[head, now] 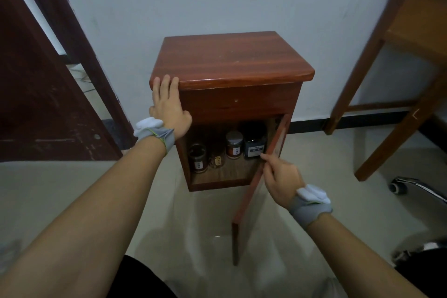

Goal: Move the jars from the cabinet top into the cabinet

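Note:
A small reddish wooden cabinet (232, 60) stands against the wall, and its top is bare. Its door (251, 191) hangs open toward me on the right. Inside on the shelf stand several jars: a dark jar (197, 157) at the left, a small amber jar (217, 158), a grey-lidded jar of red powder (234, 144) and a dark blue jar (255, 146) at the right. My left hand (168, 106) lies flat on the cabinet's upper left corner, fingers over the top edge. My right hand (280, 176) grips the door's edge.
A dark brown room door (43, 104) stands open at the left. A wooden table (411, 43) is at the right, with a chrome chair base and caster (408, 189) below it. Pale tiled floor lies in front of the cabinet.

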A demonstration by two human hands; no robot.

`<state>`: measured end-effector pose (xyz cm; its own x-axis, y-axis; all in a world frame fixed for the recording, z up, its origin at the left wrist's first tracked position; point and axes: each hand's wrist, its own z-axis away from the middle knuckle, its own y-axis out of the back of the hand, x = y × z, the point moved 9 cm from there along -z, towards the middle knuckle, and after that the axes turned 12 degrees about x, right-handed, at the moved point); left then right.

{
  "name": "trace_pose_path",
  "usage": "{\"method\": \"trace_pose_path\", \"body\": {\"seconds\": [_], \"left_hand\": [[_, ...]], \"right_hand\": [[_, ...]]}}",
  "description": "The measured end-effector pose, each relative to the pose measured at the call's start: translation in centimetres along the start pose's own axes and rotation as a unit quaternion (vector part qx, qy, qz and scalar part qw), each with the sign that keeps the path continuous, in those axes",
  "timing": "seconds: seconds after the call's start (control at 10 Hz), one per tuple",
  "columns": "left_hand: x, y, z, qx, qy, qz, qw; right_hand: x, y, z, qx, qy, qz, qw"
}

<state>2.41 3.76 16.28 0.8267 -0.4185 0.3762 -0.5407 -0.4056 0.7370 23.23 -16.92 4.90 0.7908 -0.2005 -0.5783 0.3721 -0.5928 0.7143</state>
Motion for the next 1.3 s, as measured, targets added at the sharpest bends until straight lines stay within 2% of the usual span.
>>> {"method": "trace_pose_path", "body": {"seconds": [0.1,0.2,0.4,0.8,1.0,1.1,1.2,1.3], "left_hand": [[-0.5,-0.2,0.1,-0.006,-0.008,0.004,1.000],[-0.9,-0.2,0.0,-0.006,-0.026,-0.006,1.000],[-1.2,-0.3,0.1,-0.004,-0.043,-0.018,0.999],[-1.2,-0.4,0.0,0.015,-0.044,-0.007,0.999],[-1.0,-0.2,-0.1,0.014,-0.038,-0.005,0.999],[-1.0,-0.1,-0.1,0.011,-0.036,-0.004,0.999],[-1.1,-0.2,0.0,0.015,-0.037,-0.004,0.999],[-0.9,0.0,0.0,0.021,-0.029,-0.008,0.999]], "right_hand": [[-1.0,-3.5,0.1,-0.057,0.036,0.033,0.997],[-3.3,-5.4,-1.9,-0.033,0.101,0.127,0.986],[-5.6,-8.8,-5.6,-0.060,0.144,0.244,0.957],[-6.3,-11.7,-8.2,-0.078,0.131,0.261,0.953],[-4.3,-13.6,-7.4,-0.138,0.124,0.305,0.934],[-3.9,-13.5,-7.1,-0.175,0.105,0.274,0.940],[-4.4,-12.3,-7.7,-0.205,0.082,0.185,0.957],[-6.8,-9.1,-9.6,-0.172,0.098,0.089,0.976]]}}
